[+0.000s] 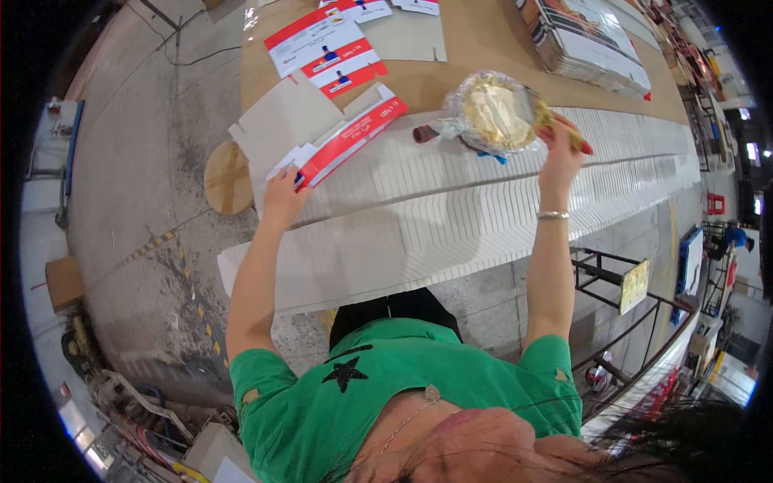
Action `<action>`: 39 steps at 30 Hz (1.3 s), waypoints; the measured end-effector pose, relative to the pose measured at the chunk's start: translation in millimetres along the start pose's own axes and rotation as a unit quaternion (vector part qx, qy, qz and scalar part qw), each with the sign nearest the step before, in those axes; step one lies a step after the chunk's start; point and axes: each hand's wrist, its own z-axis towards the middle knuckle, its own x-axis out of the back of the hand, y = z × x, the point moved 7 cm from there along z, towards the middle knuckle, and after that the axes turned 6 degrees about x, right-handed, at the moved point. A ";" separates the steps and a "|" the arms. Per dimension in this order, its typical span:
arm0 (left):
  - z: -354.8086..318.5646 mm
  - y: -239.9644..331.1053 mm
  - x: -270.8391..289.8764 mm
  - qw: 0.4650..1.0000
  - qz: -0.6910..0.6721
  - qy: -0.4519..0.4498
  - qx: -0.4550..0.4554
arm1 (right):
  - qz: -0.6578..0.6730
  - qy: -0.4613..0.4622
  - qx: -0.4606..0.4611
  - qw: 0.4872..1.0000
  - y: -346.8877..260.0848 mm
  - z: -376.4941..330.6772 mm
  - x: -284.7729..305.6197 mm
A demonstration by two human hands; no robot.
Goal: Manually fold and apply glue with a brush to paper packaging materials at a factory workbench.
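The red-and-white, partly folded cardboard box (352,138) lies just beyond the left hand (283,196), its near end touching the fingers; the yellowish-handled brush (570,135) sits in the right hand (560,161), near a round, plastic-wrapped bowl (456,106) of pale paste. 2 fanned rows of white sheets (483,217) cover the near side of the brown table (479,44) (grey floor (145,185) shows leftward). The left fingers curl partway, their grip unclear; the right fingers close around the brush.

Right hand (561,153) has a brush (583,146) at the right rim of a plastic-wrapped tub (460,103); left of the tub, left hand (283,196) is on a red-and-white carton (354,138). Printed stack (592,48) sits beyond it, off right.
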 end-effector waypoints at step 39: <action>5.1 -9.2 25.1 0.909 -0.334 -0.247 -0.021 | 0.129 -0.204 -0.231 0.942 -9.0 -188.9 -159.0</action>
